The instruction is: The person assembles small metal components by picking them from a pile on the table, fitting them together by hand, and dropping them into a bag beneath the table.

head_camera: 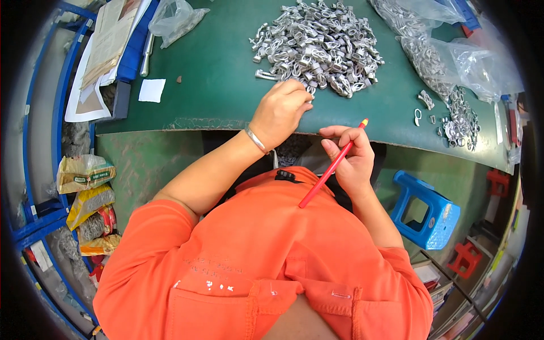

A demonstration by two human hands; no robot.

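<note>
My left hand (282,111), with a bangle on its wrist, reaches to the near edge of a heap of small grey metal and cord loops (323,46) on the green tabletop (204,76). Its fingertips are pinched at a grey loop piece (311,90), partly hidden by the fingers. My right hand (352,159) holds a red pencil (326,176) between thumb and fingers just off the table's front edge, its yellow-tipped end pointing up and away. Small loose metal rings (461,121) lie to the right, near a few single pieces (426,100).
Plastic bags of grey parts (429,63) lie at the right; another plastic bag (176,21) is at the back left. A white paper square (151,90) lies near a blue tray (134,46) with papers. A blue plastic stool (442,223) is on the floor at right, beside shelving.
</note>
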